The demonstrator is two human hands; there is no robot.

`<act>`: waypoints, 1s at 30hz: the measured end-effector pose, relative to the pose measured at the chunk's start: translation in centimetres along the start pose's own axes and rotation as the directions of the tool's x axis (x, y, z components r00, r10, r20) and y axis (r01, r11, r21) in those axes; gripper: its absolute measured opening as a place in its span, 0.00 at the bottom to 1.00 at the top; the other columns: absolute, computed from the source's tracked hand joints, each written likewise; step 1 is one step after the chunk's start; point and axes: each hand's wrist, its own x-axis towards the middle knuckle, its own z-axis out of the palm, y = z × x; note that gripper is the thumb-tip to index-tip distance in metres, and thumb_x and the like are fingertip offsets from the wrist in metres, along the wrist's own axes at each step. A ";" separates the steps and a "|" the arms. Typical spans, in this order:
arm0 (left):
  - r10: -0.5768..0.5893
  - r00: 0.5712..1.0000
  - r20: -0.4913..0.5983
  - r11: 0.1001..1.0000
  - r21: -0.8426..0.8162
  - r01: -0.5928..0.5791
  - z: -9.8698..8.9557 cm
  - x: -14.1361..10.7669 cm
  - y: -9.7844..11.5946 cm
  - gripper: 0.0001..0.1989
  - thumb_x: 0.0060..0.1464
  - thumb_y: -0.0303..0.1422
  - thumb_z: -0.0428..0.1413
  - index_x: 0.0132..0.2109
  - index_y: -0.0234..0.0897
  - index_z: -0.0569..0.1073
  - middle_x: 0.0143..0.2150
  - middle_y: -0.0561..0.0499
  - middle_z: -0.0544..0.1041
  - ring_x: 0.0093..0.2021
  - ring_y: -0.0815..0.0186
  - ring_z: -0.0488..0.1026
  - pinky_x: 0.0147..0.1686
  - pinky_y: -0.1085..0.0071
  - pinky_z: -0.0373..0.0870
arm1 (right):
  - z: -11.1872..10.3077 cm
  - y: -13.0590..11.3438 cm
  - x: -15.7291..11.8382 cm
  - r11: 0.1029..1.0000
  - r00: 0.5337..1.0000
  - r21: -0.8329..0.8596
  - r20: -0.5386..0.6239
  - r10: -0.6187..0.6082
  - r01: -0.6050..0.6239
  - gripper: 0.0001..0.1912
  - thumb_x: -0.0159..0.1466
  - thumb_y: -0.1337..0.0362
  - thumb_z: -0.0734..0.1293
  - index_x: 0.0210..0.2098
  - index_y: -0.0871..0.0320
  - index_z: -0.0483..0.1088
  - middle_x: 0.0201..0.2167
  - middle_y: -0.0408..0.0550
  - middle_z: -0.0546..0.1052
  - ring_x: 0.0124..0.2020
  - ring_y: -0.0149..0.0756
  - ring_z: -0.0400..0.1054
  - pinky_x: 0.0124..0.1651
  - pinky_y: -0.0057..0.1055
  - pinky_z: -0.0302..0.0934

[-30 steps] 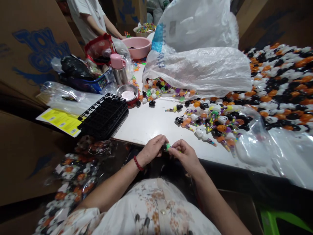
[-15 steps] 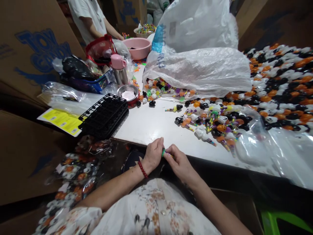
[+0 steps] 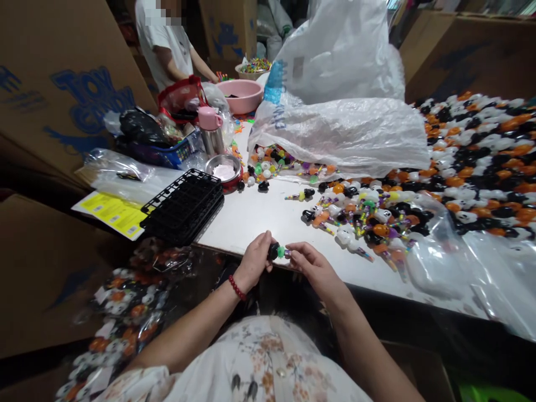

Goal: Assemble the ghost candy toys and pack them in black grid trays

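My left hand (image 3: 254, 258) is closed around a round black topper (image 3: 273, 251) at the table's front edge. A small green piece (image 3: 281, 252) sticks out of the topper toward the right. Behind it comes a thin, multicoloured pencil-like stick, its far end pinched between the fingertips of my right hand (image 3: 310, 262). The three parts form one line between both hands. To the right on the white table (image 3: 251, 215) lies a pile of similar toy sticks (image 3: 364, 215) with orange, black and white heads.
Stacked black trays (image 3: 184, 206) and a metal bowl (image 3: 224, 170) stand to the left, near a pink-lidded flask (image 3: 211, 131). A big plastic bag (image 3: 339, 131) sits behind. Bagged toy heads (image 3: 481, 162) cover the right side. A co-worker (image 3: 167, 50) stands by a pink basin (image 3: 240, 96).
Both hands have risen slightly, and the right hand has drawn a little away from the left. The black topper and green piece now show between them. The view has tilted up.
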 end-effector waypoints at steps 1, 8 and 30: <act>0.009 1.000 -0.010 1.000 -0.008 -0.009 -0.1 0.0 -0.2 0.25 0.58 0.56 0.47 0.36 0.37 0.66 0.23 0.58 0.63 0.16 0.76 0.58 0.14 0.77 0.57 | -0.2 0.1 0.0 1.000 1.000 0.010 -0.007 0.009 -0.009 0.20 0.61 0.47 0.69 0.45 0.55 0.71 0.40 0.46 0.75 0.40 0.35 0.70 0.47 0.34 0.66; 0.141 0.987 -0.081 0.990 0.033 -0.139 -0.5 0.4 -1.5 0.19 0.57 0.50 0.54 0.35 0.37 0.66 0.30 0.56 0.66 0.29 0.71 0.68 0.30 0.73 0.73 | -0.2 0.9 -0.3 0.999 0.995 -0.037 -0.095 -0.006 0.003 0.22 0.58 0.46 0.70 0.41 0.57 0.72 0.38 0.48 0.77 0.38 0.37 0.71 0.45 0.36 0.67; 0.452 0.888 -0.085 0.496 0.851 -0.171 -1.8 20.9 2.9 0.13 0.60 0.31 0.51 0.51 0.38 0.71 0.56 0.39 0.65 0.48 0.56 0.73 0.47 0.63 0.67 | -2.7 -1.0 10.8 0.343 0.803 -0.869 0.096 -0.588 0.355 0.09 0.67 0.67 0.59 0.43 0.58 0.70 0.44 0.56 0.73 0.46 0.43 0.68 0.49 0.42 0.65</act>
